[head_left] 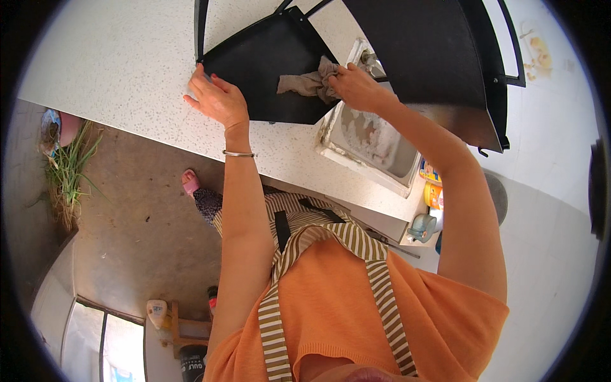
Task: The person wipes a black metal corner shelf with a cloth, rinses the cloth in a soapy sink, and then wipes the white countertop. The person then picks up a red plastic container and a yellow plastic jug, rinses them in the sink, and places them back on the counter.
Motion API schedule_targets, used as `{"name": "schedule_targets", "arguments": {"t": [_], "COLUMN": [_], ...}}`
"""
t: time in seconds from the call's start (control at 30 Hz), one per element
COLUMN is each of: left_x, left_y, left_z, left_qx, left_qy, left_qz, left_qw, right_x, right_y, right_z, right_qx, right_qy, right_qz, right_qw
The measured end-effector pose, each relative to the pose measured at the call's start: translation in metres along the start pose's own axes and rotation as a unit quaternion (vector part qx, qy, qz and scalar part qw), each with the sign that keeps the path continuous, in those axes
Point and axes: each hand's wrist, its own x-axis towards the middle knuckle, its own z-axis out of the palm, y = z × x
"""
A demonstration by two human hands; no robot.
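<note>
A flat black panel [267, 71] with angled corners and thin black bars at its edges is over the white speckled countertop [138, 76]. My left hand [217, 95] grips the panel's left corner by a black bar, thumb toward the face, other fingers partly spread. In my right hand [360, 88] is a bunched grey-brown cloth [305, 83], lying against the panel's right part. Beyond that hand rises a larger, curved black panel [425, 52] with a side handle and a small hook. How the two panels join is hidden.
Under my right forearm is a sink [367, 138] holding sudsy water, with a tap [368, 59] behind. Bottles [433, 195] and a teal jug [422, 227] stand by the counter's right end. Green stalks [71, 167] lean at the left; a wooden stool [191, 329] is on the floor.
</note>
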Motion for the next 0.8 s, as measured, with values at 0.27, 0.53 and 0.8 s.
{"name": "schedule_targets", "arguments": {"t": [0.27,0.53,0.8], "left_x": [-0.001,-0.006,-0.005], "left_y": [0.006,0.006,0.007], "left_z": [-0.001,0.004,0.001], "left_qx": [0.005,0.020,-0.009], "left_qy": [-0.002,0.013,0.005], "left_qz": [-0.022,0.015,0.002], "left_qw": [1.000,1.000,1.000], "right_x": [0.015,0.046,-0.009], "right_y": [0.004,0.036,0.018], "right_z": [0.054,-0.001,0.017], "right_qx": [0.291,0.544,0.051], "right_qy": [-0.027,0.163,0.145], "right_qz": [0.215,0.129,-0.003], "right_qw": [0.932,0.813,0.988]}}
